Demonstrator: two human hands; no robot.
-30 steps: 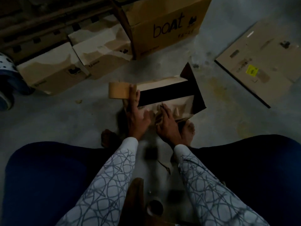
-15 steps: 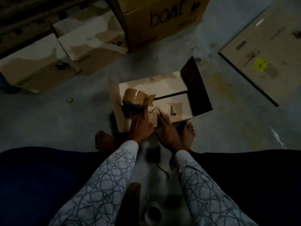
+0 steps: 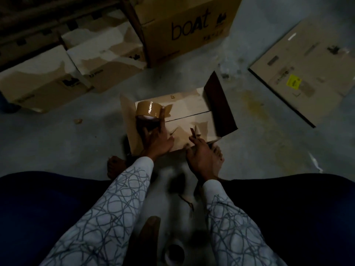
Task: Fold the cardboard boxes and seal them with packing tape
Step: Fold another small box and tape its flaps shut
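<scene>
Two flaps of the small cardboard box (image 3: 184, 108) are already folded down and meet at a seam across the top, so the folding on this one can be called roughly half done. One end flap (image 3: 219, 104) is left standing up on the right and another is splayed out on the left; neither is closed yet. The box is parked on the concrete floor (image 3: 57, 141) between the person's bare feet (image 3: 115, 166).

No fresh tape can be made out along the seam, only some torn patches near the front edge. The tape roll (image 3: 148, 111) is gripped by the left hand (image 3: 155, 139) over the box's left end, with one finger laid up the roll's side. The right hand (image 3: 201, 158) is set at the near edge with its fingers bent. Whether a tape end is pinched there can't be told, it's just too dark.

Further out, sealed boxes (image 3: 105, 54) are lined up at upper left beside a big box (image 3: 188, 25) marked "boat". A flattened carton (image 3: 307, 70) is lying off to the right, presumably still to be folded and taped.
</scene>
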